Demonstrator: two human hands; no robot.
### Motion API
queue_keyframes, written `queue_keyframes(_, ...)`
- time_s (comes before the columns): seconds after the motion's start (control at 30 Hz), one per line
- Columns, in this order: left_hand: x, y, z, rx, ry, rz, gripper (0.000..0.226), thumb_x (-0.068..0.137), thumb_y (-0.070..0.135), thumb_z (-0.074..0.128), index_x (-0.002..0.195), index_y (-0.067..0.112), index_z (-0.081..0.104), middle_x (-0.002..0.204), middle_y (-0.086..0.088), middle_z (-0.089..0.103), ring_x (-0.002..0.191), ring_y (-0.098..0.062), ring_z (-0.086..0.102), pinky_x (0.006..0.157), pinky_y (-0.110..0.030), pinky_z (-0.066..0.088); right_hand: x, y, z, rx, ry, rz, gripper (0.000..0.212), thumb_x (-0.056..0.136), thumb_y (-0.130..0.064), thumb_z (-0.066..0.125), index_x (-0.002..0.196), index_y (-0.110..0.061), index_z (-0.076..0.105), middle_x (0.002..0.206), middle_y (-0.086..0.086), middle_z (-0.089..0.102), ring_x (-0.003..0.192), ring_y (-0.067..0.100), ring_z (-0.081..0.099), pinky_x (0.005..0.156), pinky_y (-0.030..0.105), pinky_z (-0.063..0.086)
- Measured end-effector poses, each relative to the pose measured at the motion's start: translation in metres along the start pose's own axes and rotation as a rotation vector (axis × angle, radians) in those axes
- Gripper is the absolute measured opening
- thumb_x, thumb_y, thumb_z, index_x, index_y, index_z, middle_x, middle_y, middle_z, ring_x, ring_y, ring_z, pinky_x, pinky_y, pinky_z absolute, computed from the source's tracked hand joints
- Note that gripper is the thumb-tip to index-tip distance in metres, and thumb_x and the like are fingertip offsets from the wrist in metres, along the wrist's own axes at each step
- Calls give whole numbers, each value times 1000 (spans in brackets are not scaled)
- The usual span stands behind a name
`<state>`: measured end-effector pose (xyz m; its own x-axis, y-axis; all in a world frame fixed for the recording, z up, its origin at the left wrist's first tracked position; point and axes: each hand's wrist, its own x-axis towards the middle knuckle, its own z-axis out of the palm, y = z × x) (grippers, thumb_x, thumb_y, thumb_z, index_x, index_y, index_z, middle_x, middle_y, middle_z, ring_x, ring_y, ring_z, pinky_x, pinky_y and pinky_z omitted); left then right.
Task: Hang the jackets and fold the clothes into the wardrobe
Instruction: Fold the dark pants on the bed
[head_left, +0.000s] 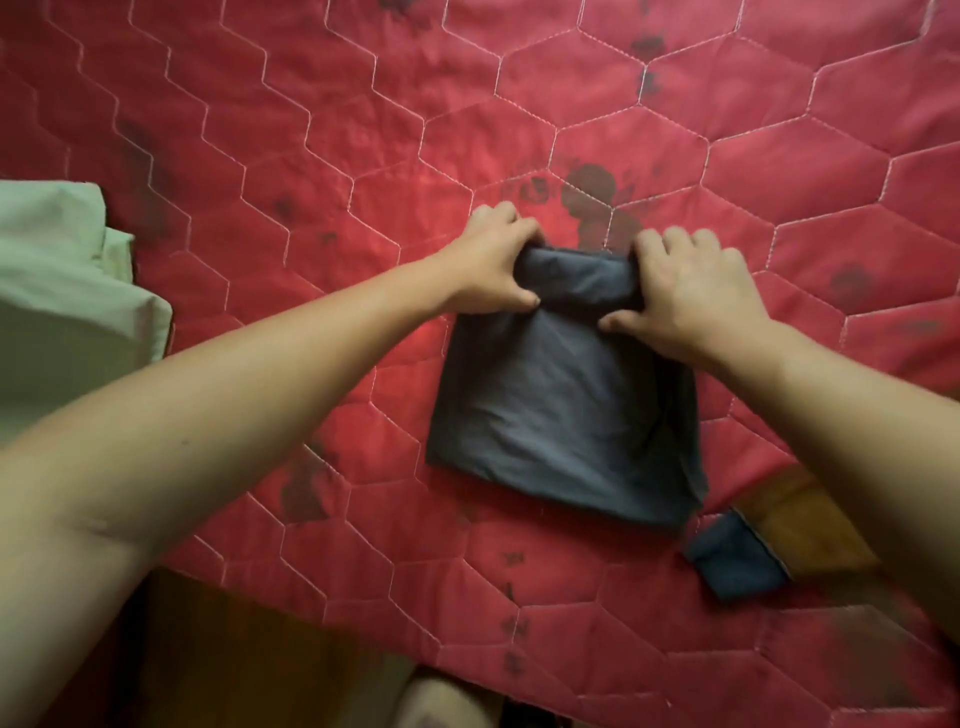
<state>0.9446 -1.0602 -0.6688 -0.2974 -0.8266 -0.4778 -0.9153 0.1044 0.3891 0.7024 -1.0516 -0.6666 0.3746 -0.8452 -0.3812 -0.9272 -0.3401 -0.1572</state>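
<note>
A dark grey-blue garment (566, 410) lies folded into a rough square on the red quilted bed cover (311, 156). Its far edge is rolled up into a thick fold. My left hand (493, 260) grips the left end of that fold, fingers curled over it and thumb pressed underneath. At the right end my right hand (691, 291) grips the same fold, thumb on the near side. Both forearms reach in from the bottom corners.
A pale green folded cloth (67, 301) lies at the left edge of the bed. A small dark blue folded piece (737, 561) sits near the bed's front right, beside a brown patch (810, 525). The bed's front edge and dark floor (218, 660) show at the bottom.
</note>
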Motion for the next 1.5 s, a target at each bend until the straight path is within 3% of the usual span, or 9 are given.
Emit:
queue_keyframes(0.13,-45,10,27,-48,-70,-3,52,74,27,79,122,14,62,113,-6,43,113,-28,39,101,-32,36,-47,-10,18,-23,-122,-82,61,81,-66,68,108,-16,47,120,14,63,113,36,59,89,46,43)
queue_keyframes(0.37,-123,30,35,-104,-186,54,38,73,11,68,109,18,61,102,5,60,96,-19,59,83,-33,48,-121,-30,16,170,-320,-125,35,85,-28,64,107,-13,42,105,19,65,96,41,62,78,47,52)
queue_keyframes(0.67,-170,96,-58,-11,568,311,26,69,13,54,93,11,60,96,-5,58,88,-28,54,79,-47,48,-160,-29,-110,42,466,-83,32,80,-16,63,108,-5,53,107,19,55,100,43,53,64,45,41)
queue_keyframes(0.87,-205,94,22,177,576,300,23,70,12,59,93,14,60,99,-8,56,87,-32,51,69,-46,45,-205,-35,-45,-155,501,-204,20,84,-9,55,103,-8,51,96,21,52,85,42,54,55,42,36)
queue_keyframes(1.03,-238,55,143,289,252,170,60,76,31,75,132,20,58,123,-7,57,111,-32,56,84,-46,48,-256,-49,72,-184,161,-170,33,83,-16,67,116,-14,59,107,15,57,96,37,57,67,44,45)
queue_keyframes(1.13,-237,50,158,215,374,94,56,89,42,63,141,21,55,128,-7,56,122,-30,51,95,-47,42,-274,-47,108,-146,3,-99,52,86,-27,70,134,-14,56,139,18,52,128,38,50,81,47,48)
queue_keyframes(1.33,-184,72,152,60,495,-38,56,98,42,49,150,22,44,160,-9,31,151,-30,22,118,-49,24,-246,-43,92,41,298,-66,41,92,-41,56,120,-12,62,123,16,60,110,39,58,78,48,49)
queue_keyframes(1.4,-163,79,152,88,456,-45,62,99,47,46,155,25,35,167,-10,16,156,-31,8,123,-53,15,-226,-40,90,95,374,-34,49,96,-44,51,132,-11,60,139,21,54,127,41,52,93,50,48)
queue_keyframes(1.5,-138,82,158,189,382,-91,72,98,56,40,161,29,18,169,-14,0,156,-34,-5,124,-57,6,-201,-33,97,67,247,26,71,100,-55,42,158,-14,34,167,22,19,155,40,17,121,56,25)
